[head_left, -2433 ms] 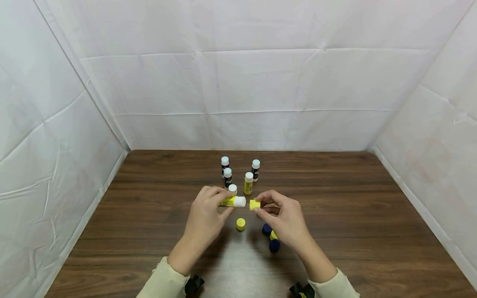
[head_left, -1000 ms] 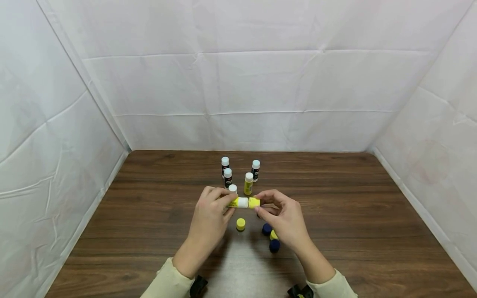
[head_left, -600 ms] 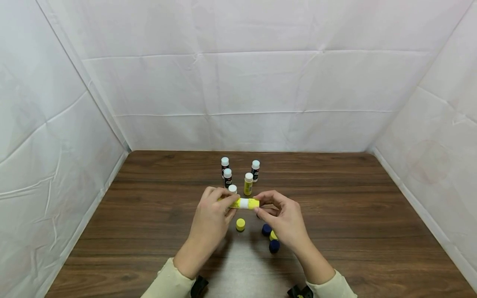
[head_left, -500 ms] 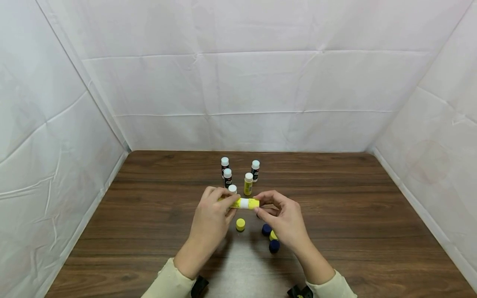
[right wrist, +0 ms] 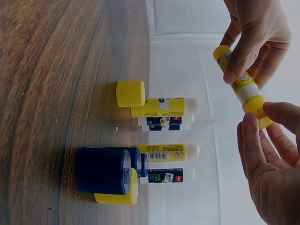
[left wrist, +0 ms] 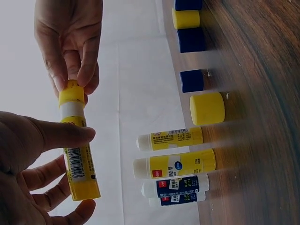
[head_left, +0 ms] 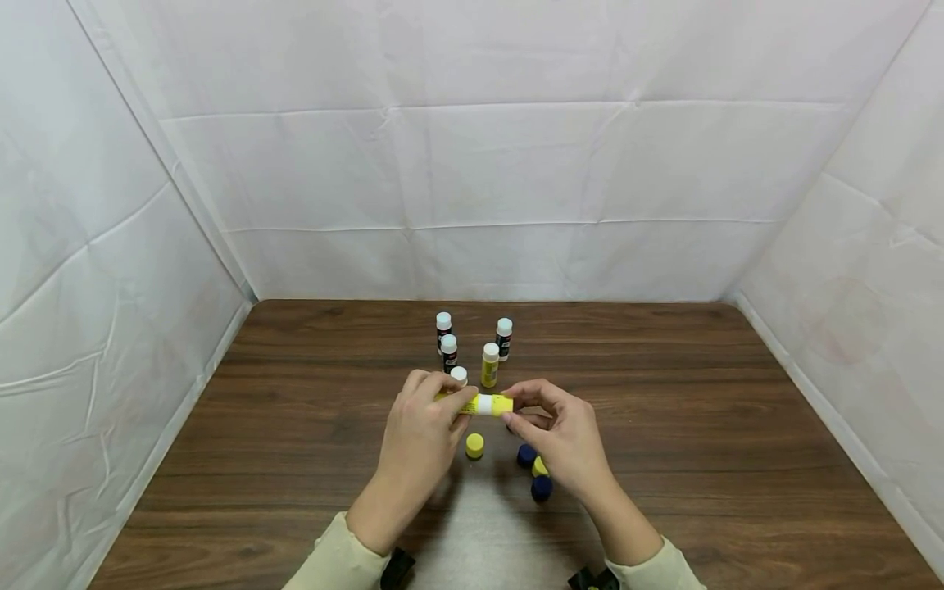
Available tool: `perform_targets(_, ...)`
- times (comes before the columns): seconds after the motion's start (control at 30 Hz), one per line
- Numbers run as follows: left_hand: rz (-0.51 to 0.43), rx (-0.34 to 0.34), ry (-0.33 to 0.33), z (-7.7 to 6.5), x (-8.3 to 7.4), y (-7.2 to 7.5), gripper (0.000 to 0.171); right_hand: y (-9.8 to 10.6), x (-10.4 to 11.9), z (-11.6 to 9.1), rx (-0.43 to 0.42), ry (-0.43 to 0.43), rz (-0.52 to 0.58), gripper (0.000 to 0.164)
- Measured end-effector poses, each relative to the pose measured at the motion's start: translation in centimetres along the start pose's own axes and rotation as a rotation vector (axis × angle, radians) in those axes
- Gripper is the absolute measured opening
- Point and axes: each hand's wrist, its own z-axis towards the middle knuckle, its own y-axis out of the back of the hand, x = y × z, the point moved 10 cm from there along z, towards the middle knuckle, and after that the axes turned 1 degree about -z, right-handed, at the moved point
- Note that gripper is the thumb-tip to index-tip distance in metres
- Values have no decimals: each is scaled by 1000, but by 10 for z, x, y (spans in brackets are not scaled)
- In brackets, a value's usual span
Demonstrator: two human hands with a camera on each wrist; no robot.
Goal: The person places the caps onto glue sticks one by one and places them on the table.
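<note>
My left hand (head_left: pixel 420 430) grips a yellow glue stick (left wrist: pixel 80 164) by its barrel, held sideways above the table. The fingertips of my right hand (head_left: pixel 564 426) pinch a yellow cap (left wrist: pixel 71 93) at its end. The cap sits over part of the white neck, and a white band still shows between cap and barrel. Below the hands a loose yellow cap (head_left: pixel 474 446) stands on the table. Behind them stands an uncapped yellow glue stick (head_left: pixel 490 370); another, its white top (head_left: pixel 459 374) showing, is partly hidden by my left hand.
Dark blue glue sticks with white tops (head_left: pixel 443 332) stand upright farther back on the wooden table (head_left: pixel 332 352). Near my right hand lie blue caps (head_left: pixel 542 489) and another yellow cap (head_left: pixel 540 468). White sheeting (head_left: pixel 516 164) walls the table's back and sides.
The cap and the glue stick were apart; my left hand has moved right, bringing the white end into the cap. The white band has become shorter. The standing sticks have not moved.
</note>
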Motion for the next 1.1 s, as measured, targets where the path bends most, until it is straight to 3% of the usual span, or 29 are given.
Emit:
perform_targets(0.33,-30,-4,3,-1,-1,-2,33,0,0,-1,2,-9,3,20)
perform_targets(1.1,0,0,-9,-2,-8,-3,32,0,1,-3,-1,12,14,20)
